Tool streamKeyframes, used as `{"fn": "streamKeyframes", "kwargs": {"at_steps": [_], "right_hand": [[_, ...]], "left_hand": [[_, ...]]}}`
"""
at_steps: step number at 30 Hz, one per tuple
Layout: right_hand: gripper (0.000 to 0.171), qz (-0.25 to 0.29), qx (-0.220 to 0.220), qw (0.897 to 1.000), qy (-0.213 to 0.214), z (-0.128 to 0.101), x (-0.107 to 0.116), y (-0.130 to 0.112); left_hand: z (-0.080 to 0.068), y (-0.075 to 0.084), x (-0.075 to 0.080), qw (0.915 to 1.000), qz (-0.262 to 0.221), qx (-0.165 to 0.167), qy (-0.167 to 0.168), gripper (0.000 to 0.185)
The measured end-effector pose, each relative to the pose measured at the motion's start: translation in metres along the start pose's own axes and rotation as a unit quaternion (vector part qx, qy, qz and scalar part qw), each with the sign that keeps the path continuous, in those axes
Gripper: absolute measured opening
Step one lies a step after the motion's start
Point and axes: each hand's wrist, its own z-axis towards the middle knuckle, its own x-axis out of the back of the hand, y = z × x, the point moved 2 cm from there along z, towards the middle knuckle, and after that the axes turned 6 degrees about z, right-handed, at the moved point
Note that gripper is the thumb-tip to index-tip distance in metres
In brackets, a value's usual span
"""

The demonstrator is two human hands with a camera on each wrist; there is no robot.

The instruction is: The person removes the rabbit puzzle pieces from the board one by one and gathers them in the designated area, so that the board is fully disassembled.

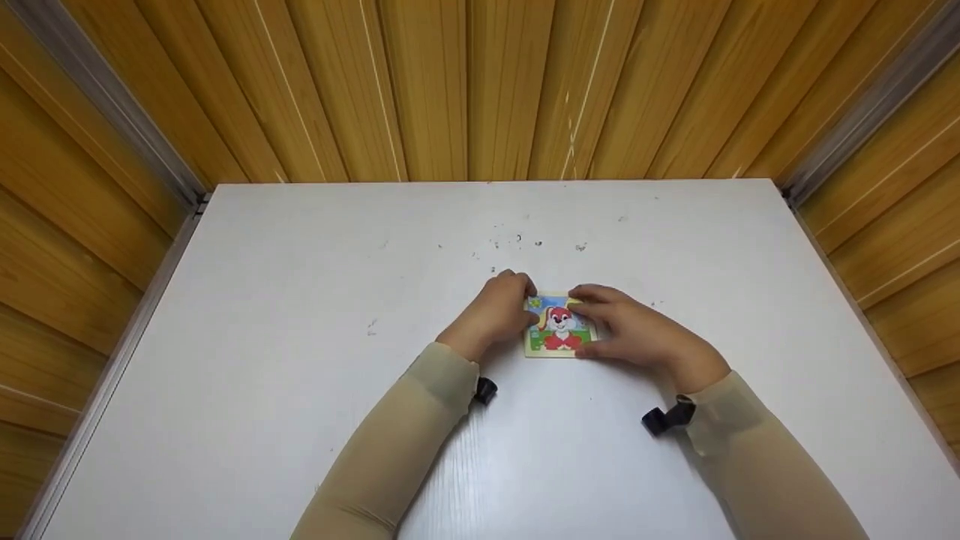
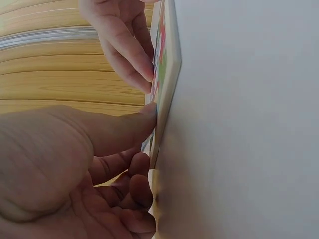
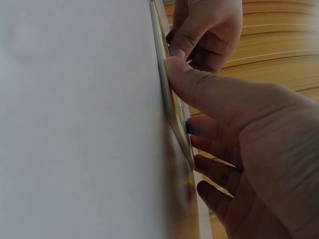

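Note:
A small square wooden picture puzzle (image 1: 559, 341) lies on the white table, showing a red and white cartoon dog inside a pale frame. My left hand (image 1: 496, 309) holds its left side, the thumb (image 2: 137, 124) on the picture and the other fingers curled by the edge. From the right, my right hand (image 1: 634, 326) grips the puzzle between its thumb near the front corner and fingertips at the far side. In the right wrist view, the right thumb (image 3: 187, 77) lies over the frame's near edge. Part of the picture's right side is hidden under the right fingers.
The white table (image 1: 300, 262) has small dark scuff marks beyond the puzzle. Wood-patterned panels (image 1: 435, 90) rise at its back and both sides, with metal posts in the corners. A small black camera sits on each wrist, close to the tabletop.

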Motion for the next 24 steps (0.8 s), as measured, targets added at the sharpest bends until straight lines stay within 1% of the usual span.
{"fn": "streamKeyframes", "kwargs": {"at_steps": [3, 10, 14, 17, 20, 24], "right_hand": [[0.078, 0.000, 0.002, 1.000, -0.001, -0.0005, 0.0002, -0.0001], [0.078, -0.001, 0.006, 1.000, -0.003, -0.0011, 0.0008, -0.0002], [0.078, -0.004, 0.008, 1.000, -0.001, -0.0015, 0.0010, 0.0000], [0.079, -0.007, 0.005, 1.000, 0.000, -0.0016, 0.0009, -0.0001], [0.080, -0.007, 0.001, 1.000, -0.002, -0.0016, 0.0010, -0.0003], [0.080, -0.006, -0.005, 1.000, -0.004, -0.0018, 0.0008, 0.0004]], "left_hand": [[0.0000, 0.0004, 0.0003, 1.0000, -0.007, -0.001, 0.002, 0.038], [-0.0002, 0.0009, 0.0012, 0.9992, -0.039, -0.005, 0.002, 0.035], [0.0007, -0.0017, 0.0024, 0.9991, -0.035, -0.020, 0.011, 0.032], [0.0008, -0.0043, 0.0043, 0.9988, -0.038, -0.025, 0.020, 0.028], [0.0007, -0.0064, 0.0061, 0.9983, -0.047, -0.022, 0.027, 0.024], [0.0014, -0.0072, 0.0071, 0.9978, -0.056, -0.017, 0.032, 0.026]]}}
